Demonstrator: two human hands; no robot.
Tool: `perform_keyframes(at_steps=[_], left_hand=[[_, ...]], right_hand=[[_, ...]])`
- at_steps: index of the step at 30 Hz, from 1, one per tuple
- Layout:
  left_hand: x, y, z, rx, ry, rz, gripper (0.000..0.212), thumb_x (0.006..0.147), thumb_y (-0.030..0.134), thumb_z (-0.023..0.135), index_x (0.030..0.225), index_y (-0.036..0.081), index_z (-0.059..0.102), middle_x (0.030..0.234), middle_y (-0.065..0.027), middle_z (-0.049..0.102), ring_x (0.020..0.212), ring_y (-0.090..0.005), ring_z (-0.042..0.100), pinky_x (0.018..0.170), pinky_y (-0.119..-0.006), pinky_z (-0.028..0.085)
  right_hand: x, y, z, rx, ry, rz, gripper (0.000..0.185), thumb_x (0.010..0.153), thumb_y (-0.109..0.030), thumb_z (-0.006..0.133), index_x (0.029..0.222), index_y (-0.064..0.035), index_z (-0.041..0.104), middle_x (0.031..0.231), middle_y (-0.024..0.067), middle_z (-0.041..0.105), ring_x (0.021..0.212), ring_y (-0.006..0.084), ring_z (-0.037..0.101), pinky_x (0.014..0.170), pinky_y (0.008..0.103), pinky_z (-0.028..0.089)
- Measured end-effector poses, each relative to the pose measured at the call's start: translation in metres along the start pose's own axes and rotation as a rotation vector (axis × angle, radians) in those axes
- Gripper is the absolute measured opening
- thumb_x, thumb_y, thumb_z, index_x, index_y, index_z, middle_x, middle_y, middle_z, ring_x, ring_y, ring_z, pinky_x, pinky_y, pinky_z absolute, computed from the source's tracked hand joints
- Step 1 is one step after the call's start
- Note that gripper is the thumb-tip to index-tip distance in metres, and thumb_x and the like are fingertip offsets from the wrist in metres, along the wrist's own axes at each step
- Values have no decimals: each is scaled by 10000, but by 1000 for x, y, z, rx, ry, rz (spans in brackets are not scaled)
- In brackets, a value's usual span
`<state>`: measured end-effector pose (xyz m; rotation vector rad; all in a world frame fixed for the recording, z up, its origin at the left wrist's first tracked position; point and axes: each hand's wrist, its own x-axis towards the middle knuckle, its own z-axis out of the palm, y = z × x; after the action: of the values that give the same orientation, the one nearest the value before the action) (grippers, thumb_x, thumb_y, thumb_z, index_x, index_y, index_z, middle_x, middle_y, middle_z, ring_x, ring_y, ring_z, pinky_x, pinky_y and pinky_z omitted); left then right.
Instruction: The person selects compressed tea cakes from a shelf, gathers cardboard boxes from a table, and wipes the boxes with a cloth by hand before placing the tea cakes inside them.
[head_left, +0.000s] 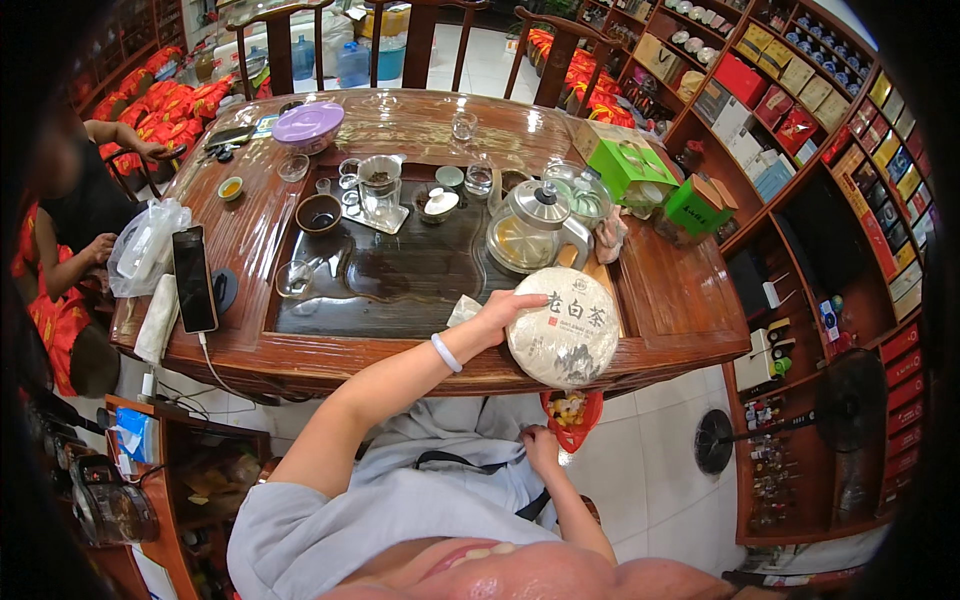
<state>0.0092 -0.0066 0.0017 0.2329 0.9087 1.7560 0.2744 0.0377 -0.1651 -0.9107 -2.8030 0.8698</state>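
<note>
My left hand (504, 309) grips the left edge of a round paper-wrapped tea cake (564, 330), thumb on top, above the table's near edge. The wrapper bears writing and a printed landscape. Down by my lap rests my right hand (541, 447), beside a red basket (576, 421) of small wrapped items; whether it holds anything cannot be told. Beyond the cake stands a glass kettle (525, 232) with a steel lid. On the dark tea tray (405, 262) are a strainer over a glass pitcher (380, 187), a lidded gaiwan (438, 202) and a brown bowl (319, 214).
A phone (195, 279) with a cable stands at the left, beside a plastic bag (150, 236). A purple-lidded bowl (308, 129) and a green box (634, 165) are farther back. Another person's hand (101, 247) is at the left. A pedestal fan (847, 401) stands right.
</note>
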Motion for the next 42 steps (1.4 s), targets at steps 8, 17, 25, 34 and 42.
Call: perform_keyframes(at_steps=[8,17,25,34,42], left_hand=[[4,-7,5,-27,-21,19,345,742,87,651,1019,-87,543,975,-152,604,844,-228,613,743,-327,509],[14,-5,-4,34,-4,0,373,777,131,603,1067,-85,512,1007,-168,592,874,-264,605,777,-361,501],[26,-13,-11,92,-10,23,381,794,162,586,1108,-33,496,1048,-138,580,920,-248,583,820,-369,472],[10,-26,6,58,67,95,361,815,139,550,1126,-32,488,1079,-137,567,945,-250,571,832,-346,467],[-13,-40,-5,162,211,376,387,762,179,620,1053,-64,538,976,-140,601,861,-232,594,780,-342,480]], right_hand=[[-8,-38,-21,185,-334,-16,175,769,-158,546,837,-10,611,782,169,609,772,266,585,692,329,452],[-47,-36,1,428,-478,62,206,721,-278,622,790,-84,630,727,105,622,732,202,592,661,321,444],[-60,-42,-41,281,180,-213,233,710,-179,600,898,-41,588,895,134,603,857,289,574,729,375,462],[-91,5,-84,278,75,54,227,736,-229,588,808,-14,608,764,169,617,739,320,592,664,394,462],[-85,-3,-89,244,-212,-89,314,758,-251,594,914,20,574,813,195,601,763,319,586,676,374,460]])
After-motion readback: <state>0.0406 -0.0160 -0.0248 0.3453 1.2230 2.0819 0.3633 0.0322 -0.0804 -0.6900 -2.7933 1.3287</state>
